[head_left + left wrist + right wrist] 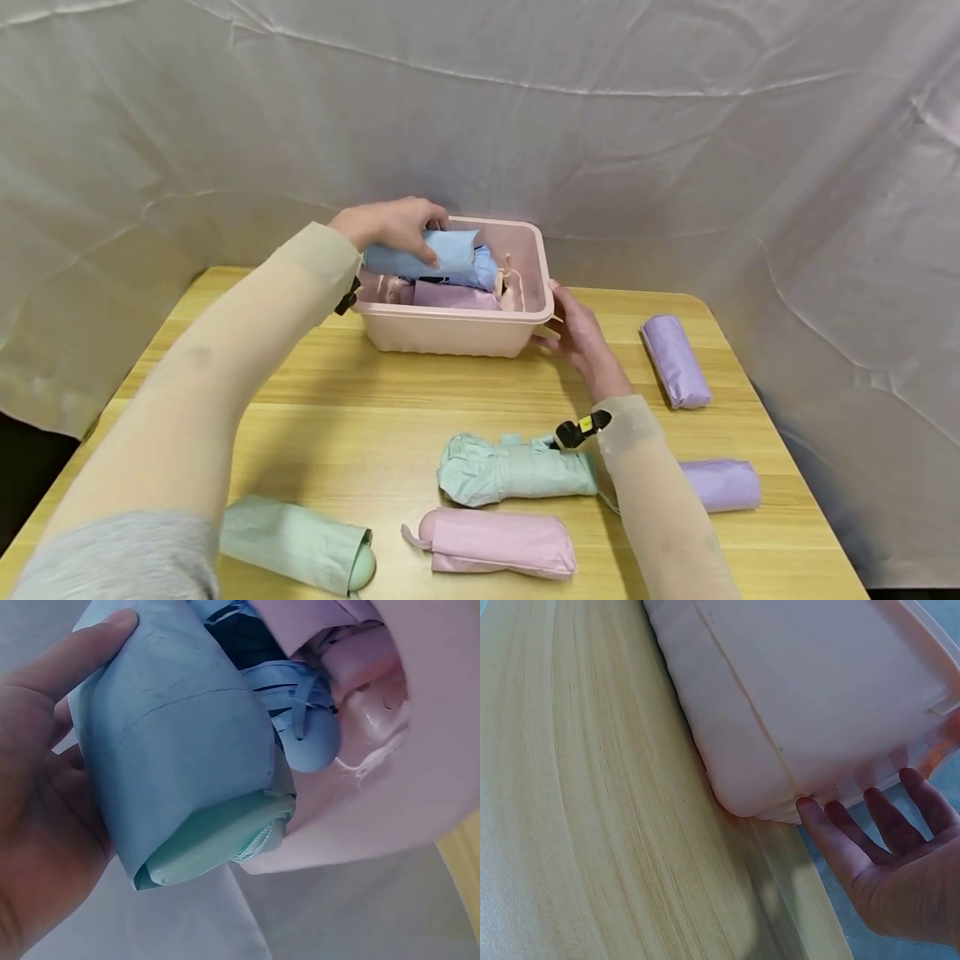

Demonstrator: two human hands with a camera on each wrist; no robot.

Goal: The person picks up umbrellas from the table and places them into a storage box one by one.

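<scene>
My left hand (397, 225) grips a folded light-blue umbrella (446, 257) and holds it over the left part of a pink plastic bin (450, 325). In the left wrist view my left hand (37, 825) is wrapped round the blue umbrella (180, 750), thumb on top, and a mint-green end shows inside its sleeve. Below it lie other folded umbrellas in the bin (427, 765), among them a purple one (453, 295). My right hand (577, 337) rests with straight fingers against the bin's right side; its fingertips (810, 814) touch the bin (817, 697) at its lower corner.
On the wooden table (337, 400) lie several folded umbrellas: a mint one (510, 471) and a pink one (495, 542) in front, a green one (300, 546) at front left, two purple ones (675, 360) (723, 485) on the right. White cloth hangs behind.
</scene>
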